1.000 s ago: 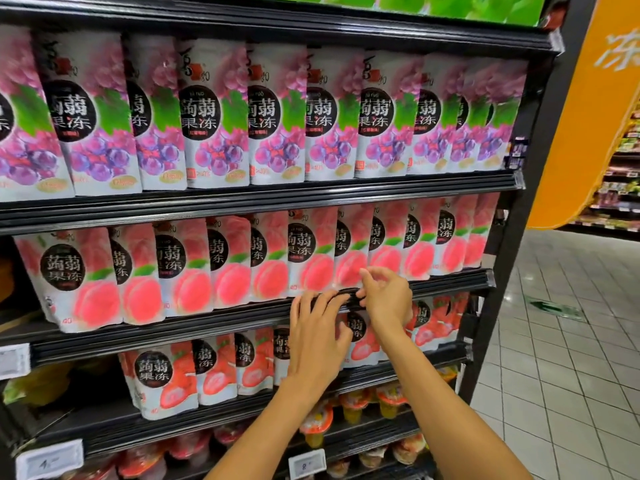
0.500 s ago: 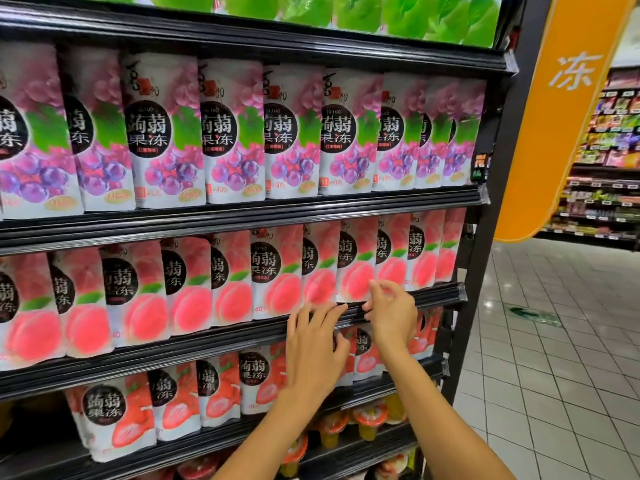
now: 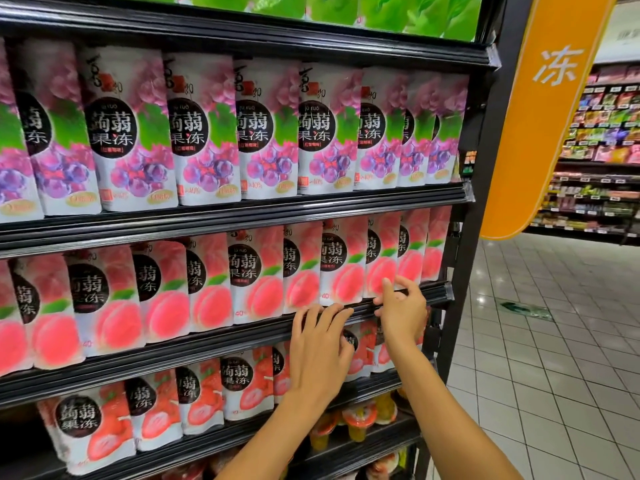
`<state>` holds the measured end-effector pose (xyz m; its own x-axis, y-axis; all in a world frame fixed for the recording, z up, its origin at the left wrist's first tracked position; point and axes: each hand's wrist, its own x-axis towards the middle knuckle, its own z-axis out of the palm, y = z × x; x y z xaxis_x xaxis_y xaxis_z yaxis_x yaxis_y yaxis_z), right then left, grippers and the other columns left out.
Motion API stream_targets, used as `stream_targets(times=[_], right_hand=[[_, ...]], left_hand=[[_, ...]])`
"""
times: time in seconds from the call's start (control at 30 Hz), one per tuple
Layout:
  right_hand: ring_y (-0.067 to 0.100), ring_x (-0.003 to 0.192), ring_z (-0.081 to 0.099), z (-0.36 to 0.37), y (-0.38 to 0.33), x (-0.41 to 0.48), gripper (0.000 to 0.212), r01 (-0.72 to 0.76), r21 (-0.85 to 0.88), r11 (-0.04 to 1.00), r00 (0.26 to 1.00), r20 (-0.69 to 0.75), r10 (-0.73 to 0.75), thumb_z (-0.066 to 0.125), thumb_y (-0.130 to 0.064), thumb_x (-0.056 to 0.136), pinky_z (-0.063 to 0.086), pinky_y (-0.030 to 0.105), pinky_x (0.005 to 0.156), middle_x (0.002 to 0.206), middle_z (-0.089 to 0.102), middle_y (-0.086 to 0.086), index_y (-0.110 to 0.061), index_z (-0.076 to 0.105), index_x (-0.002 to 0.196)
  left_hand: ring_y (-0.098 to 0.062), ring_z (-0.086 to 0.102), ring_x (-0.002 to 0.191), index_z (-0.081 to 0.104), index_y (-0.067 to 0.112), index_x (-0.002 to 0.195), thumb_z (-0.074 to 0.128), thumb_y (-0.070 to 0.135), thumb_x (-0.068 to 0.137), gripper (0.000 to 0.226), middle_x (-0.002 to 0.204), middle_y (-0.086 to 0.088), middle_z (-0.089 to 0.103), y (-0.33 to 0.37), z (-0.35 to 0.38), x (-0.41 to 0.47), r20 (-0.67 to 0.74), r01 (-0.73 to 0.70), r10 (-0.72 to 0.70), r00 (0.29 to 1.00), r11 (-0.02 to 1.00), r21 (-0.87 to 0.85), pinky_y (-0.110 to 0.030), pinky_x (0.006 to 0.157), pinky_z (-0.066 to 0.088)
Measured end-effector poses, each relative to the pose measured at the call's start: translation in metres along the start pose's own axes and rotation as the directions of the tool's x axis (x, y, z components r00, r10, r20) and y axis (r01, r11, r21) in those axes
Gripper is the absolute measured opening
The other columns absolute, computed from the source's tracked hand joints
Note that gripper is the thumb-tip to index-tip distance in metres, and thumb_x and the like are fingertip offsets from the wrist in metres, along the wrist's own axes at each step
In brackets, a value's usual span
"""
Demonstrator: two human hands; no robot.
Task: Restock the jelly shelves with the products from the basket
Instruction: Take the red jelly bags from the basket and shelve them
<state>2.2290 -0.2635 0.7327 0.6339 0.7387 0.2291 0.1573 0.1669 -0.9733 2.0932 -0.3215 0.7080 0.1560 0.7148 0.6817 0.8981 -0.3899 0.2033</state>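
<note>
A black shelf unit holds rows of jelly pouches: grape pouches [image 3: 266, 133] above, peach pouches [image 3: 256, 275] in the middle row, strawberry pouches [image 3: 239, 386] below. My left hand [image 3: 320, 344] lies flat, with its straight fingers resting on the front rail [image 3: 207, 336] of the peach shelf. My right hand [image 3: 401, 310] is at the same rail further right, its forefinger raised against the bottom of a peach pouch [image 3: 379, 258] and the other fingers loosely curled. Neither hand carries a pouch. No basket is in view.
Green pouches [image 3: 346, 12] fill the top shelf. Jelly cups [image 3: 360, 420] stand on a lower shelf. The unit's black end post [image 3: 485, 202] is at the right, beside an orange hanging sign [image 3: 550, 109]. A tiled aisle floor [image 3: 554, 341] and distant shelves [image 3: 602, 150] lie beyond.
The view has shifted left and closer to the shelf. Both hands stay at the peach shelf's front rail, with the right hand's fingers now slightly more spread against the pouch.
</note>
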Motion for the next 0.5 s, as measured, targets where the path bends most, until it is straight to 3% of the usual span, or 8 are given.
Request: stream_targets(times=[0.2, 0.3, 0.5], right_hand=[[0.006, 0.049, 0.063, -0.006, 0.002, 0.015, 0.005, -0.082, -0.023, 0.996, 0.996, -0.023, 0.081, 0.058, -0.039, 0.092, 0.034, 0.022, 0.054, 0.053, 0.066, -0.013, -0.038, 0.062, 0.095], [0.005, 0.050, 0.064, -0.010, 0.000, 0.019, 0.004, -0.082, -0.047, 0.996, 0.996, -0.025, 0.081, 0.059, -0.041, 0.092, 0.029, 0.022, 0.053, 0.054, 0.065, -0.010, -0.039, 0.062, 0.094], [0.009, 0.049, 0.064, -0.016, 0.006, 0.025, 0.007, -0.039, -0.029, 0.999, 0.999, 0.020, 0.039, 0.058, -0.039, 0.094, 0.044, 0.026, 0.056, 0.060, 0.069, -0.006, -0.038, 0.061, 0.100]], left_hand=[[-0.016, 0.050, 0.120, 0.062, 0.027, 0.124, 0.058, 0.019, 0.080, 0.045, 0.125, 0.014, 0.061, 0.002, 0.002, 0.005, 0.022, 0.052, -0.051, 0.998, 0.998, -0.038, -0.036, 0.111, 0.027], [-0.020, 0.050, 0.120, 0.062, 0.027, 0.125, 0.057, 0.019, 0.081, 0.045, 0.126, 0.014, 0.062, 0.004, 0.002, 0.007, 0.046, 0.060, -0.058, 0.997, 0.997, -0.048, -0.040, 0.108, 0.036], [-0.019, 0.050, 0.117, 0.062, 0.027, 0.124, 0.061, 0.018, 0.080, 0.045, 0.124, 0.015, 0.062, 0.006, 0.009, 0.011, 0.034, 0.003, -0.002, 0.999, 0.999, -0.042, -0.039, 0.105, 0.039]])
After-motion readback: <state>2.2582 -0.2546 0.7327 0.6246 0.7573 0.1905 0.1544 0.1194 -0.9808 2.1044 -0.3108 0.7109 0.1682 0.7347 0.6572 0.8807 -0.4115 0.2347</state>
